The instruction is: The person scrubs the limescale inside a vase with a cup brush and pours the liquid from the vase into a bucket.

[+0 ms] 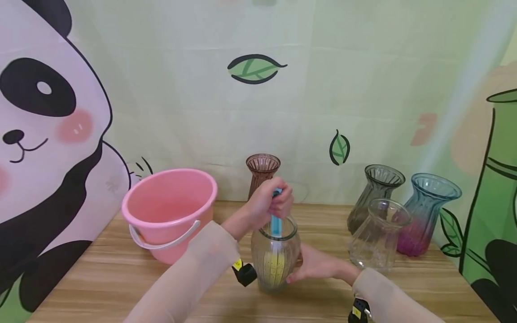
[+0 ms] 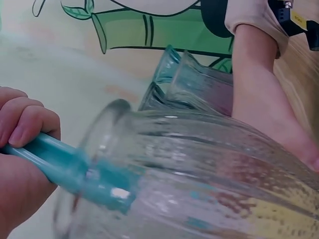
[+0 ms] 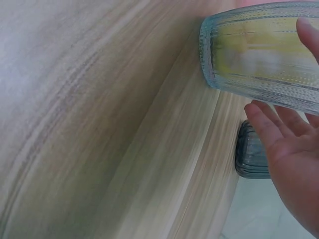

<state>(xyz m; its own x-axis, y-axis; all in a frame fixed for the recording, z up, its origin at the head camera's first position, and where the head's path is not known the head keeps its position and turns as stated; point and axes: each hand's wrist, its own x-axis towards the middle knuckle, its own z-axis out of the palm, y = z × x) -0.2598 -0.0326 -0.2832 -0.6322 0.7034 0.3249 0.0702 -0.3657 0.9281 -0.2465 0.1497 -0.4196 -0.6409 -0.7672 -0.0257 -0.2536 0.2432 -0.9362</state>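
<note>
Clear ribbed glass vase (image 1: 259, 255): the right hand (image 1: 313, 264) clasps it, the left hand (image 1: 269, 205) grips the blue-handled yellow sponge brush (image 1: 276, 227). Best brace firmly, scrub gently.

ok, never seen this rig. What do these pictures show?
No robot, just a person working bare-handed. The wide picture is from a head-worn camera; the others are from one camera on each wrist, so they look turned. The left hand grips a blue-handled tool, its yellow head inside a glass vase; the right hand holds that vase lower down. On the wooden table are also a pink bucket to the left, a brownish vase behind, and a gray vase, a clear one and a blue-to-purple one to the right.
</note>
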